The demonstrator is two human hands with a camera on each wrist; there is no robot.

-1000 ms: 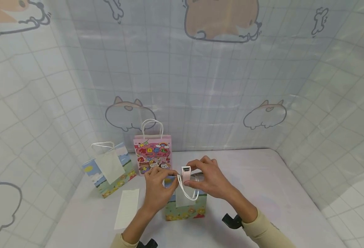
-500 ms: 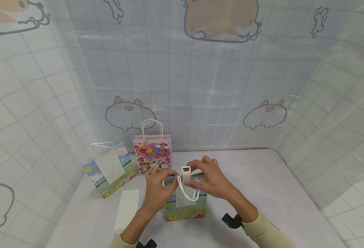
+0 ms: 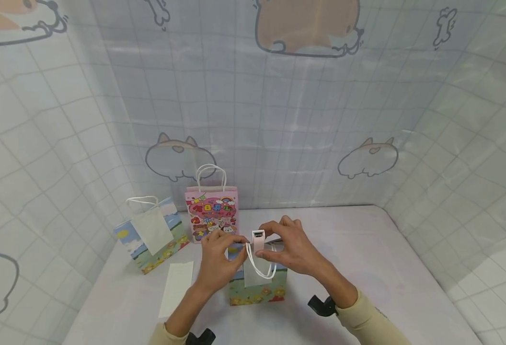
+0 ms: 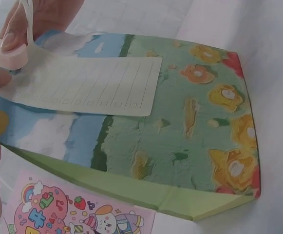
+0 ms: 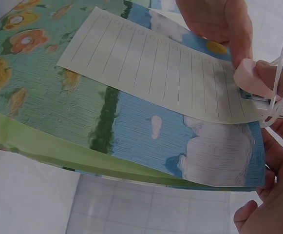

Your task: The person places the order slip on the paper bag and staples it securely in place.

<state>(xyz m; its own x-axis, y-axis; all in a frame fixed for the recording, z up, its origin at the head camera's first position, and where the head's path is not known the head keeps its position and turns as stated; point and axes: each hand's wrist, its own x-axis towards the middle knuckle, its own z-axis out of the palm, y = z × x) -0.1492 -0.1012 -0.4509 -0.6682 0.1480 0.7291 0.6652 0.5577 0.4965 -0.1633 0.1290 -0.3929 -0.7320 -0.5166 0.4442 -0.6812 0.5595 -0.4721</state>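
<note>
A small pink-and-white stapler is pinched between thumb and fingers of my right hand, at the top edge of a paper bag printed with sky and flowers. Against the bag's front lies a lined paper sheet, its top end at the stapler's mouth. My left hand pinches the bag's top edge just left of the stapler. White cord handles droop over the bag's front. The stapler's lower part is partly hidden by the fingers and cords.
Behind on the left stands a pink cartoon bag. Another sky-and-flower bag leans farther left, with a pale sheet on its front. A loose stack of lined paper lies on the white table, left of my left forearm.
Both hands, the stapler and the bag keep nearly the same places. The head view has tilted very slightly, and the left wrist has shifted a little left.
</note>
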